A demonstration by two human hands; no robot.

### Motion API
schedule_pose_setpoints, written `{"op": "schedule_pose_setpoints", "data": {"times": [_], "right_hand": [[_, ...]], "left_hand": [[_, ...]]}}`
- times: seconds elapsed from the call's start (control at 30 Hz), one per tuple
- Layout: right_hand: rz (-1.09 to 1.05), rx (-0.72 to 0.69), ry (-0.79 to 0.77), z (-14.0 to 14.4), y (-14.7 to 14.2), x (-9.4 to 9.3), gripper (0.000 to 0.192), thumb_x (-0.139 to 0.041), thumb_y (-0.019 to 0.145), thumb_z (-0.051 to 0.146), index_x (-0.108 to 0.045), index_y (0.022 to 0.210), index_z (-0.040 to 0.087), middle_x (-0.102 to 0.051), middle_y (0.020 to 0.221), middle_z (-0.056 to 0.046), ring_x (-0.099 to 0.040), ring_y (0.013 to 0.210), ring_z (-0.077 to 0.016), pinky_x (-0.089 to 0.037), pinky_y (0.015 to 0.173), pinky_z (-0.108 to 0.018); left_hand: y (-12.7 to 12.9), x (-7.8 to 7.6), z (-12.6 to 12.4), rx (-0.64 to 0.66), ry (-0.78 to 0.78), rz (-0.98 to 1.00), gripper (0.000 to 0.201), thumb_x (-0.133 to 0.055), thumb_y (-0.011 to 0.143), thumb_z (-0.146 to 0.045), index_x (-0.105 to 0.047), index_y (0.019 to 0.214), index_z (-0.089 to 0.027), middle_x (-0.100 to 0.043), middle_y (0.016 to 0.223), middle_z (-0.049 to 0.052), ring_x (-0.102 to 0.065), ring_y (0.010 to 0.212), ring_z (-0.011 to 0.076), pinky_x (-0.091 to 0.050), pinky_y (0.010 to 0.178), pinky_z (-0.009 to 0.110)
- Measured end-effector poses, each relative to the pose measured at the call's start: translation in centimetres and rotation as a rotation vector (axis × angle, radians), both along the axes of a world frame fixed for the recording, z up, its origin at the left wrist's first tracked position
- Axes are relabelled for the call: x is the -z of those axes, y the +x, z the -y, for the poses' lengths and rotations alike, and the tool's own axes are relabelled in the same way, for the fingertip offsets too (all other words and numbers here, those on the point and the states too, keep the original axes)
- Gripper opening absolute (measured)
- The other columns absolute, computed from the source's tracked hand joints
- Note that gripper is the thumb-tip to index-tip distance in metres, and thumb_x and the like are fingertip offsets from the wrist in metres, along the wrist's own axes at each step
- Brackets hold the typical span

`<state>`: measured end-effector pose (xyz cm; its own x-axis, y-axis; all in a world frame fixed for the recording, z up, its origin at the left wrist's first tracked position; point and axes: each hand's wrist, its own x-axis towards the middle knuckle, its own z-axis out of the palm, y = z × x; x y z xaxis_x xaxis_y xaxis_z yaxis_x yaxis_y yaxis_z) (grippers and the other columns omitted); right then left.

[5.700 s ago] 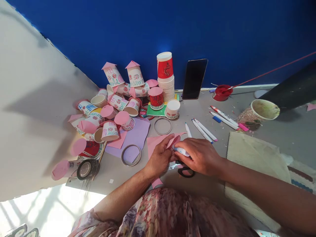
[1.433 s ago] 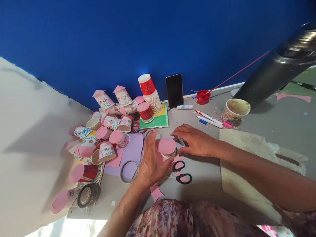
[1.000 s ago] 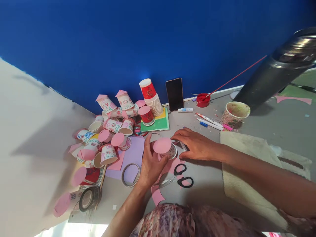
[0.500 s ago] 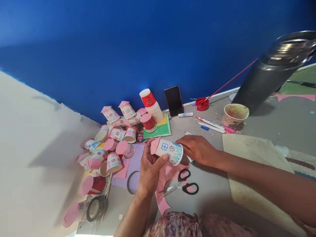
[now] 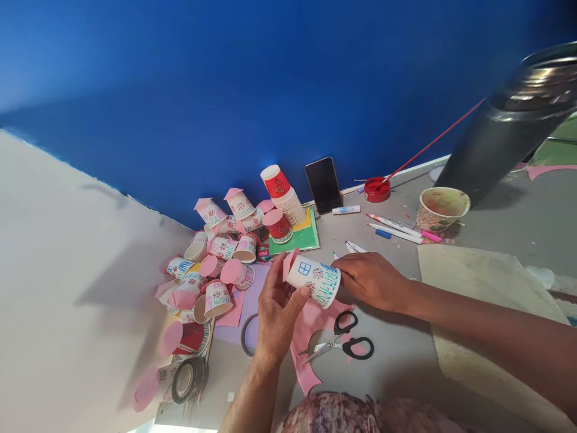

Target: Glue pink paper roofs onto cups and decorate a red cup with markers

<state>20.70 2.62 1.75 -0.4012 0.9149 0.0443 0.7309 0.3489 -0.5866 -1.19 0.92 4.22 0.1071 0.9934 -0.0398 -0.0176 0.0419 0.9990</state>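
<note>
My left hand holds a decorated paper cup on its side, with a pink paper disc glued on its base end and blue and green drawings on its wall. My right hand rests at the cup's open rim, fingers touching it, with white markers just beyond it. Under the cup lies a cut sheet of pink paper. Black-handled scissors lie on that paper, just below my right hand.
A heap of finished pink-topped cups lies at the left. Behind stand a stack of red cups, a phone against the blue wall, a glue stick, a red lid and a stained cup. Tape rolls sit near left.
The cup with the pink disc was standing upside down on the table; my left hand has lifted it and tipped it on its side. My right hand moved to its rim.
</note>
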Motion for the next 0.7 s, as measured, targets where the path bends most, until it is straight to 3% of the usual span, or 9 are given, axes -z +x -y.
{"op": "schedule_pose_setpoints", "data": {"times": [0.2, 0.4, 0.7], "right_hand": [[0.024, 0.067, 0.006, 0.5, -0.3, -0.6, 0.031, -0.05, 0.1, 0.019, -0.065, 0.073, 0.021, -0.077, 0.077, -0.005, -0.067, 0.071, -0.0194, -0.028, 0.064, -0.032], [0.012, 0.097, 0.017, 0.8, -0.3, -0.5, 0.034, -0.048, 0.103, 0.023, -0.07, 0.077, 0.022, -0.08, 0.082, -0.004, -0.07, 0.074, -0.0198, -0.029, 0.066, -0.033], [0.028, 0.12, 0.021, 1.0, -0.4, -1.1, 0.037, -0.047, 0.102, 0.026, -0.069, 0.073, 0.021, -0.079, 0.077, -0.006, -0.068, 0.071, -0.0193, -0.026, 0.065, -0.035]], "left_hand": [[-0.7, 0.8, -0.6, 0.021, 0.045, -0.009, 0.058, -0.087, 0.084, -0.041, -0.07, 0.138, -0.029, -0.07, 0.144, 0.01, -0.07, 0.125, 0.0294, -0.059, 0.103, 0.039], [-1.0, 1.4, -1.1, 0.016, -0.03, 0.077, 0.052, -0.088, 0.084, -0.039, -0.073, 0.132, -0.026, -0.072, 0.142, 0.011, -0.066, 0.135, 0.0308, -0.054, 0.113, 0.041], [-0.7, 1.3, -1.1, 0.027, -0.082, 0.133, 0.054, -0.088, 0.084, -0.039, -0.073, 0.134, -0.026, -0.073, 0.142, 0.011, -0.066, 0.136, 0.0311, -0.05, 0.118, 0.043]]}}
